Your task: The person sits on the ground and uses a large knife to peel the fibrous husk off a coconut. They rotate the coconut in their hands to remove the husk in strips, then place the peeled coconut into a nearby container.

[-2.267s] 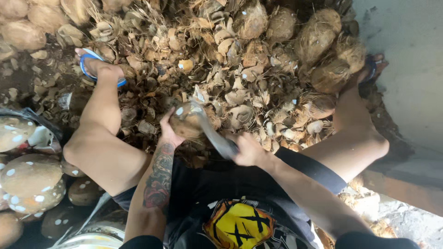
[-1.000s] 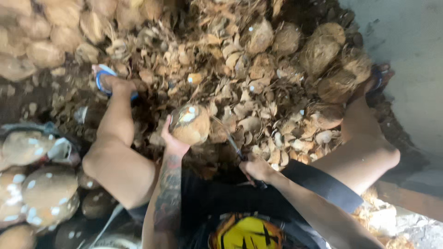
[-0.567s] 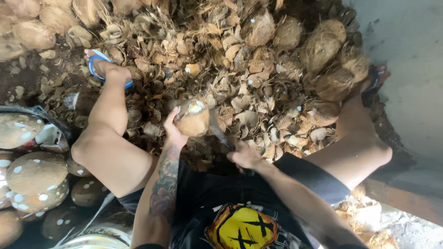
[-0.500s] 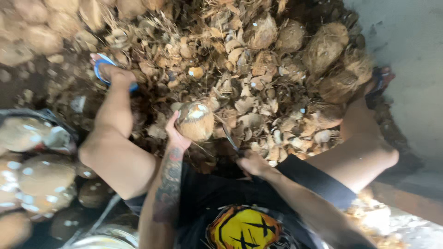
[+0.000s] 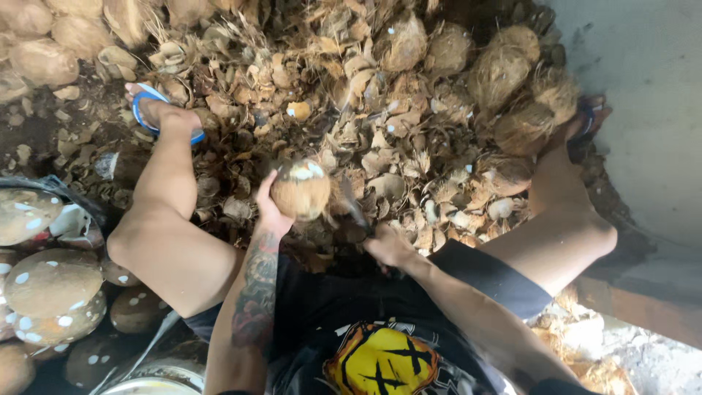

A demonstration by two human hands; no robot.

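A wide heap of dry brown coconut husk scraps [image 5: 380, 110] covers the floor, above it the left hand [image 5: 269, 212] cups a round brown husked coconut [image 5: 300, 190], the right hand [image 5: 387, 247] gripping a dark blade [image 5: 353, 205] just beside it

A: What sits in the left grip [image 5: 269, 212]?

B: A coconut [image 5: 300, 190], round and brown, its husk stripped off. The fingers wrap its left and under side, so most of the shell shows to the right of the grip.

A: Any marks on it?

B: A pale, whitish patch at the top, the far end from the wrist, with light flecks around it. The rest is dry, fibrous brown.

A: And the right grip [image 5: 386, 245]?

B: It closes on the handle of a dark blade [image 5: 353, 206]. The blade runs up and left from that grip, its end just beside the coconut's right flank. Whether it touches the shell is hard to tell.
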